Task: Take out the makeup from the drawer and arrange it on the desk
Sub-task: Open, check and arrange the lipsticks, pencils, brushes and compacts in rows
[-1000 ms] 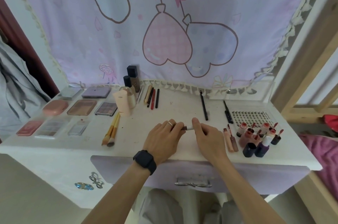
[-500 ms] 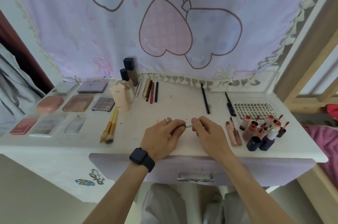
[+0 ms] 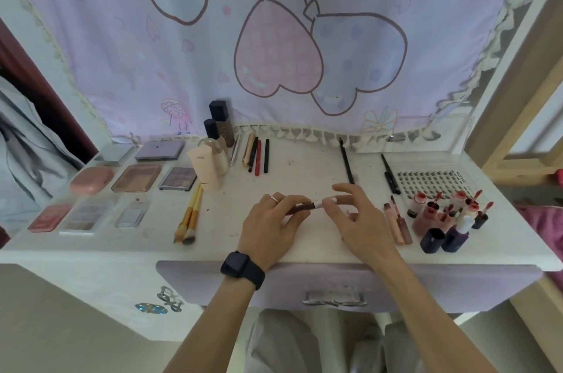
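On the white painted desk (image 3: 304,177), just behind the closed lilac drawer (image 3: 426,284), the slim dark-brown lip tube (image 3: 304,207) shows more of its length than half a second ago, the hands having drawn apart. The left hand (image 3: 271,226) curls round its dark body; the right hand (image 3: 356,220) pinches the pale cap end, other fingers loosely spread

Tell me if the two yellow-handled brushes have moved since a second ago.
No. The brushes still lie with handle tips beside the peach tube, bristles toward the desk's front edge.
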Available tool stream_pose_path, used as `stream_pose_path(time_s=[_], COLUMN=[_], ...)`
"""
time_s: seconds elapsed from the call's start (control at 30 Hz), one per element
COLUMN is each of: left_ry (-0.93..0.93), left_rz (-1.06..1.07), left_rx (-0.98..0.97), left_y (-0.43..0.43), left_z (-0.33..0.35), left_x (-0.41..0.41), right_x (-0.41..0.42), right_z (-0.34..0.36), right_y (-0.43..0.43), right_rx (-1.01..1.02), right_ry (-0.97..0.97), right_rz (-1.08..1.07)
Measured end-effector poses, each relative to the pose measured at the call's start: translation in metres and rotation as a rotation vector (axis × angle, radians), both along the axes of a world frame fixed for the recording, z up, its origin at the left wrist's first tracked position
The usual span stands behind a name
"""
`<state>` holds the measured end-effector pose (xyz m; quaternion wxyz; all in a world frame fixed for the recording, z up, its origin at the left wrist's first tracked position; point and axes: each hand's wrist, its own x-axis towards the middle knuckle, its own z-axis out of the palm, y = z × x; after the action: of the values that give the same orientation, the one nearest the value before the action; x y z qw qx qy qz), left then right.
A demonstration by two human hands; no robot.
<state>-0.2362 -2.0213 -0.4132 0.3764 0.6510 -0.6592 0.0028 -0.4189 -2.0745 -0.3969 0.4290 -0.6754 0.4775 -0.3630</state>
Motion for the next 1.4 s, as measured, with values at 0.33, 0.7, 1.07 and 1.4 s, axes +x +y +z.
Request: stream_pose_path(time_s=[0.33,0.7,1.07,1.4], left_ry=[0.086,0.079,0.109,0.134], left_rz=[0.048,0.056,0.056,0.046], left_rx=[-0.048,-0.015,-0.022,-0.036], left_y=[-0.003,-0.002,-0.002,-0.003], left_z=[-0.004,-0.002,-0.003,-0.004], left_x=[0.006,0.005,0.006,0.006], right_x=[0.002,0.004,0.003,0.003], right_z=[0.002,0.004,0.001,0.007], right_y=[0.000,0.000,-0.002,0.000], right_rx=[-0.003,0.018,0.019,0.069], right_ry=[0.050,0.068,0.056,0.034], right_rz=[0.001,-0.012,-0.008,-0.014])
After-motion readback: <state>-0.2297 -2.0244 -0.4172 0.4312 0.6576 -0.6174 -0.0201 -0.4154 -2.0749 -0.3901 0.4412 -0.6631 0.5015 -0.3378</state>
